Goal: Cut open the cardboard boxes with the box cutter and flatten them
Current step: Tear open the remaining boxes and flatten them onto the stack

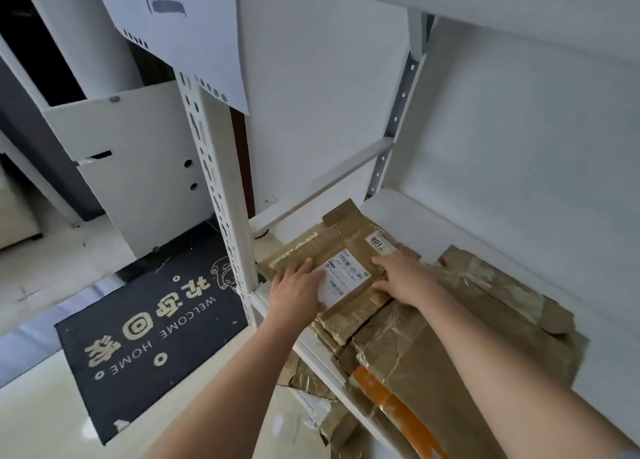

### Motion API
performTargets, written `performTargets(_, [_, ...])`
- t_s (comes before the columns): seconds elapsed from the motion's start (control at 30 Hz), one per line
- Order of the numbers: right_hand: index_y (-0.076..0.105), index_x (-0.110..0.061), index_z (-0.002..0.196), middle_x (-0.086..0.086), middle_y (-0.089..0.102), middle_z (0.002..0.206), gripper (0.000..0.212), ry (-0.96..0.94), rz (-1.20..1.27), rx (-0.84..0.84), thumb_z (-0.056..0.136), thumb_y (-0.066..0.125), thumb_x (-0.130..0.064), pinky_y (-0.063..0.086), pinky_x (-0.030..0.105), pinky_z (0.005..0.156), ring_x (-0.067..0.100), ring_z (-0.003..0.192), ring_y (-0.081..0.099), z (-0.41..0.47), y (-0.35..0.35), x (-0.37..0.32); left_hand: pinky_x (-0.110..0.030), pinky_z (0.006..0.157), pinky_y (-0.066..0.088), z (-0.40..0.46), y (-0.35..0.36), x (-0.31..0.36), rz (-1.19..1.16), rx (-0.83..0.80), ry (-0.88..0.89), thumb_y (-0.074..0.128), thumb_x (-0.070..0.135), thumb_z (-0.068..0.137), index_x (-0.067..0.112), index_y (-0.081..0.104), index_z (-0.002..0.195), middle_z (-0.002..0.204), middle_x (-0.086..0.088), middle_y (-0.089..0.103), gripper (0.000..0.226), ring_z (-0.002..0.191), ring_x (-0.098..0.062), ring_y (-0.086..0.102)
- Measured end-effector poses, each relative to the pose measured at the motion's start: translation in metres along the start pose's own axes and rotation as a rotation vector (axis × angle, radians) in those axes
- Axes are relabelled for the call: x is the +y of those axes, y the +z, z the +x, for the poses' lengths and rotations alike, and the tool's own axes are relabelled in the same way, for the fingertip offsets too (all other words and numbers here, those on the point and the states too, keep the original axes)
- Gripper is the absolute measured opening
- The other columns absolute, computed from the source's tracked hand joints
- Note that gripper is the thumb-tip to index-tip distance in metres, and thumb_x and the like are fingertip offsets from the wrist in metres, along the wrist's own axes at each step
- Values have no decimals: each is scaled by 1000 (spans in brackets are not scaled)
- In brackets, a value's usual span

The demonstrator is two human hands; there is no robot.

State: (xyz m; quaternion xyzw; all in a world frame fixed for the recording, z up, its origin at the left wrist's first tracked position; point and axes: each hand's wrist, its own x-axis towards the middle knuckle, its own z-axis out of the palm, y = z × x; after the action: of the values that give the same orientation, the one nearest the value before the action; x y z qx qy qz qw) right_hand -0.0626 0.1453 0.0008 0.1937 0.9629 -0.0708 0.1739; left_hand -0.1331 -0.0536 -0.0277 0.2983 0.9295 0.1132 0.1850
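A flattened brown cardboard box [349, 244] with a white shipping label and a sticker reading 108 lies on top of a pile of flattened cardboard [450, 337] on a white shelf [415, 209]. My left hand [298, 290] presses flat on the box's left part, fingers straight, partly over the label. My right hand [401, 271] rests on its right side with the fingers extended and the thumb against the box's near edge. No box cutter is in view.
A white perforated shelf post [214, 167] stands just left of the pile. A black welcome mat [149, 330] lies on the pale floor at the left. More taped cardboard [311, 382] sticks out below the shelf edge. White boards lean behind the post.
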Motion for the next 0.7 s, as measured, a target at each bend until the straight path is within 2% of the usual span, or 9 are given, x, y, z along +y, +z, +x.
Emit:
performTargets(0.13, [35, -34, 151, 5, 36, 155, 63, 40, -55, -62, 94, 56, -51, 34, 47, 113, 26, 138, 41, 10, -3, -3, -53, 121, 5, 4, -5, -4, 64, -50, 19, 65, 38, 91, 33, 26, 153, 165, 1, 10, 72, 151, -26, 9])
performTargets(0.2, [29, -35, 153, 2, 28, 160, 65, 41, -88, -41, 95, 51, -56, 21, 52, 119, 24, 147, 27, 2, -9, -3, -53, 121, 4, 0, -15, 0, 91, -49, 28, 65, 35, 92, 31, 29, 152, 164, -1, 12, 69, 150, -27, 11])
performTargets(0.27, [29, -32, 153, 2, 24, 162, 61, 28, -60, 124, 98, 46, -54, 9, 55, 120, 21, 150, 18, -14, -15, -2, -53, 121, 5, -9, -26, 10, 69, -1, 52, 65, 24, 92, 27, 39, 147, 162, -3, 23, 61, 149, -26, 19])
performTargets(0.33, [32, -28, 152, 3, 26, 162, 54, 24, 39, 327, 101, 42, -46, 4, 53, 121, 21, 151, 17, -37, -22, -4, -51, 121, 12, -22, -39, 22, 31, 88, 69, 61, 7, 89, 25, 48, 142, 155, -3, 36, 57, 145, -25, 29])
performTargets(0.43, [35, -27, 151, 4, 28, 161, 50, 38, 120, 453, 103, 43, -39, 2, 52, 121, 22, 151, 18, -77, -31, -1, -50, 117, 28, -44, -54, 49, -51, 188, 80, 48, -9, 83, 21, 50, 142, 153, -8, 40, 66, 142, -28, 34])
performTargets(0.5, [35, -27, 151, 5, 25, 162, 49, 71, 152, 477, 104, 42, -37, 1, 51, 122, 23, 151, 16, -106, -30, 8, -46, 117, 29, -60, -58, 76, -71, 244, 137, 46, -10, 82, 16, 54, 138, 153, -11, 40, 62, 141, -30, 36])
performTargets(0.57, [35, -27, 151, 5, 23, 162, 48, 117, 213, 497, 104, 41, -37, 0, 50, 122, 22, 152, 14, -138, -27, 24, -43, 115, 30, -78, -54, 107, -73, 285, 221, 47, -7, 85, 10, 60, 129, 146, -13, 46, 49, 135, -31, 41])
performTargets(0.63, [36, -26, 151, 4, 23, 163, 48, 182, 233, 509, 104, 40, -38, 0, 50, 123, 22, 152, 14, -173, -20, 46, -45, 109, 37, -95, -44, 141, -90, 303, 309, 48, 2, 89, 8, 63, 120, 137, -12, 52, 35, 127, -32, 45])
performTargets(0.7, [36, -24, 151, 5, 22, 163, 48, 262, 225, 494, 105, 41, -36, 1, 49, 123, 21, 152, 13, -213, -9, 77, -45, 107, 39, -113, -27, 179, -100, 292, 387, 49, 3, 88, 9, 63, 122, 136, -11, 51, 37, 127, -31, 45])
